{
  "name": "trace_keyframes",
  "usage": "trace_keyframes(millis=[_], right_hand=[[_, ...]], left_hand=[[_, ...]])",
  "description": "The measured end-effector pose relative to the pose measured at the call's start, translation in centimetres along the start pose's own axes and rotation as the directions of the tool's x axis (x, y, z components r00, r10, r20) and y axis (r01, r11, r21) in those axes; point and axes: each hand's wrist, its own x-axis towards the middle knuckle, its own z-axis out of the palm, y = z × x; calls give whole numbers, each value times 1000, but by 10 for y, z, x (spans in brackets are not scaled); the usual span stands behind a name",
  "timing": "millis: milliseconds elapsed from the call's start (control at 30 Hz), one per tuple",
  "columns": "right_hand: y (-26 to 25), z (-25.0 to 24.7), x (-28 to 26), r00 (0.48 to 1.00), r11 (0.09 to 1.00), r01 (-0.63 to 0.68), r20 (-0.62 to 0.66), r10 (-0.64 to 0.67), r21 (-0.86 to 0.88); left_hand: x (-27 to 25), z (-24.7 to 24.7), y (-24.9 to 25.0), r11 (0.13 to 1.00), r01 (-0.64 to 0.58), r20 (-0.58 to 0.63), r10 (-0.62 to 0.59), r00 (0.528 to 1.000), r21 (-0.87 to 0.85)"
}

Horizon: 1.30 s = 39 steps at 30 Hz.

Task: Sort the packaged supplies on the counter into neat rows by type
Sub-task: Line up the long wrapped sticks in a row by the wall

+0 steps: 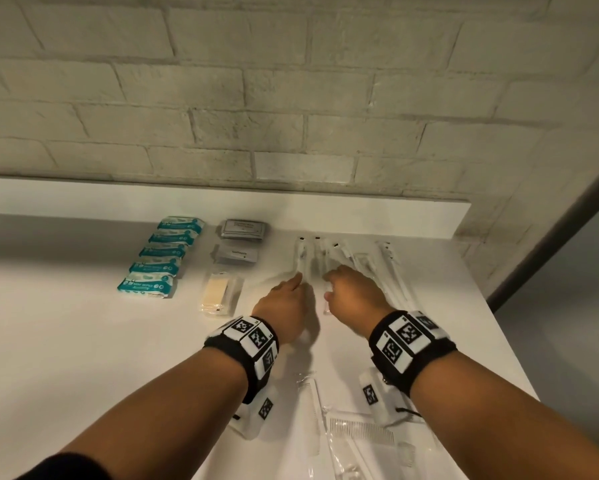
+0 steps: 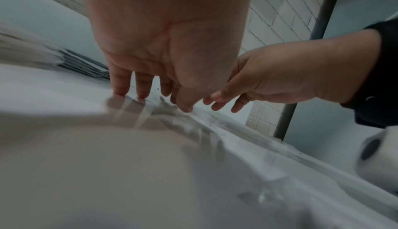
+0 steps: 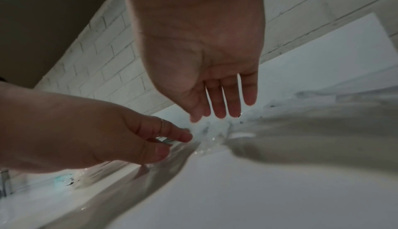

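Several clear-wrapped toothbrushes (image 1: pixel 339 256) lie side by side at the back right of the white counter (image 1: pixel 83 341). My left hand (image 1: pixel 296 284) reaches to the leftmost toothbrush packet (image 1: pixel 303 258). In the right wrist view its thumb and index finger (image 3: pixel 178 134) pinch the clear wrapper, while the other fingers (image 2: pixel 119 86) stay straight with their tips on the counter. My right hand (image 1: pixel 329 282) is just to the right, with straight fingers (image 3: pixel 233 103) pointing down onto the neighbouring wrappers and holding nothing.
Teal wipe packets (image 1: pixel 159 258) form a column at the left. Beside them lie two grey sachets (image 1: pixel 244 230) and a clear pack with a beige item (image 1: pixel 218 294). Loose clear-wrapped combs (image 1: pixel 360 431) lie near the front edge under my right forearm. A brick wall (image 1: pixel 291 98) backs the counter.
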Motion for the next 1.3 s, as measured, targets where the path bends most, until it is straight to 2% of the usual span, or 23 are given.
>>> trace_keyframes(millis=[100, 200, 300, 400, 500, 667, 733, 800, 867, 900, 933, 1000, 1167, 1300], right_hand=[[2, 5, 3, 986, 999, 16, 165, -23, 41], [-7, 4, 9, 976, 997, 66, 204, -72, 38], [-20, 10, 24, 978, 998, 24, 205, -37, 65], [-27, 18, 42, 979, 994, -27, 205, 5, 108], [-29, 21, 54, 984, 994, -27, 180, 8, 105], [-23, 21, 51, 992, 997, 24, 123, -33, 77], [-12, 12, 43, 999, 998, -40, 4, 40, 38], [4, -3, 35, 981, 979, -162, -124, 147, -122], [20, -17, 29, 948, 930, -316, -106, 301, -189], [24, -22, 28, 928, 910, -371, -36, 371, -185], [29, -24, 27, 921, 909, -379, 18, 388, -174], [29, -21, 29, 937, 934, -333, 68, 344, -128], [8, -14, 48, 923, 922, -382, 85, 376, 59], [-6, -14, 65, 941, 930, -337, 75, 329, 149]], left_hand=[[3, 2, 0, 999, -24, 9, 23, 1000, 35], [16, 1, -8, 998, -16, 53, 13, 999, 63], [28, -7, -10, 998, 3, 88, -9, 996, 69], [36, -15, -8, 998, 29, 62, -33, 998, 64], [44, -17, -11, 998, 51, 17, -52, 999, 24], [49, -16, -13, 1000, -3, -17, 3, 1000, -12], [48, -17, -10, 999, -11, -23, 12, 1000, 34], [48, -17, -10, 997, -11, -8, 12, 1000, 74], [48, -18, -10, 997, 5, 18, -6, 1000, 78], [48, -18, -10, 997, 7, 22, -9, 1000, 74], [49, -18, -10, 997, 0, 17, -1, 1000, 72], [48, -17, -9, 998, -13, 6, 13, 1000, 55], [51, -11, -9, 1000, 2, 41, -2, 999, 12], [50, -11, -8, 1000, 5, 40, -4, 999, -28]])
